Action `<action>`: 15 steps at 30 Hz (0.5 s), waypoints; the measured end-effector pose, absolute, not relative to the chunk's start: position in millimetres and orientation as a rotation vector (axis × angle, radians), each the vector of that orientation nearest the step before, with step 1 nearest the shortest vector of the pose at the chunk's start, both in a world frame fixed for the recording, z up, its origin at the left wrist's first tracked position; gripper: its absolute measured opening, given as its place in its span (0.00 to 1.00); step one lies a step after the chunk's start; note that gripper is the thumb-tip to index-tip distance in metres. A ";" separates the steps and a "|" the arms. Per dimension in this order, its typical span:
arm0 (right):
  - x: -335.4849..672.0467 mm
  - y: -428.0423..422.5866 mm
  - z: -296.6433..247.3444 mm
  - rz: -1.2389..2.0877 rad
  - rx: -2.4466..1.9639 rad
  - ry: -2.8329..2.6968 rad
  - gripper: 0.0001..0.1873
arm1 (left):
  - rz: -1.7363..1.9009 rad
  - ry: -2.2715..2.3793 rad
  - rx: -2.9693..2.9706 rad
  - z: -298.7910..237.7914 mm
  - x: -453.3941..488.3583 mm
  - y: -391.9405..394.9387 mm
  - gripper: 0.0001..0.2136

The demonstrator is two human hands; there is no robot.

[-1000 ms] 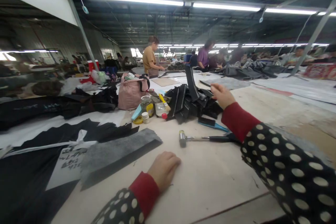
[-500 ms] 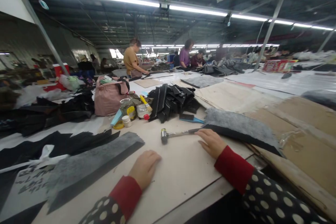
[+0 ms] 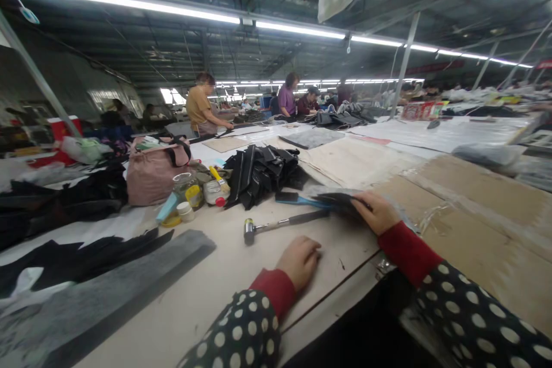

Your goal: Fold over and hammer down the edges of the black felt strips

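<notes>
My right hand (image 3: pixel 377 213) is closed on the edge of a black and grey fabric piece (image 3: pixel 345 202), which is lifted and bent above the table, smeared by motion. My left hand (image 3: pixel 299 261) rests on the pale tabletop (image 3: pixel 224 287), holding nothing, its fingers loosely bent and apart from the fabric. Between the hands and the clutter lies a hammer (image 3: pixel 282 223), its metal and yellow head pointing left. Behind its dark handle sits a brush with a blue handle (image 3: pixel 302 200), partly covered by the fabric. Another grey strip with a dark border (image 3: pixel 142 276) lies flat at the left.
A heap of black strips (image 3: pixel 265 175) stands behind the hammer. Left of it are a glass jar (image 3: pixel 188 190), a yellow-handled brush (image 3: pixel 219 178), a small white bottle (image 3: pixel 185 211) and a pink bag (image 3: pixel 157 169). Brown board (image 3: pixel 487 190) covers the right. Co-workers stand farther back.
My right hand has moved from beside the hammer's handle to the fabric piece at the right, gripping and lifting it. My left hand has shifted right along the table. The view has turned right.
</notes>
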State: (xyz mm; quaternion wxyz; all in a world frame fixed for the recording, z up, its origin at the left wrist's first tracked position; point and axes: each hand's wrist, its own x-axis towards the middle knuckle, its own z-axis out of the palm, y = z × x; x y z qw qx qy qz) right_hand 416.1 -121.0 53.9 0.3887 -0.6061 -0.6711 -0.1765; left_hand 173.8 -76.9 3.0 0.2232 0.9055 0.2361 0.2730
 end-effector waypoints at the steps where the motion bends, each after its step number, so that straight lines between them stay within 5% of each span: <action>1: 412.4 -127.0 51.5 -0.420 -1.506 -1.746 0.09 | 0.771 0.703 2.415 2.1 184.3 -75.0 0.10; 10: 377.6 -142.4 20.5 -0.227 -1.640 -2.018 0.11 | 0.755 0.469 2.641 9.0 209.3 -84.9 0.11; 15: 371.3 -129.2 12.9 -0.184 -1.614 -2.012 0.11 | 0.683 0.868 2.737 4.5 206.7 -83.5 0.12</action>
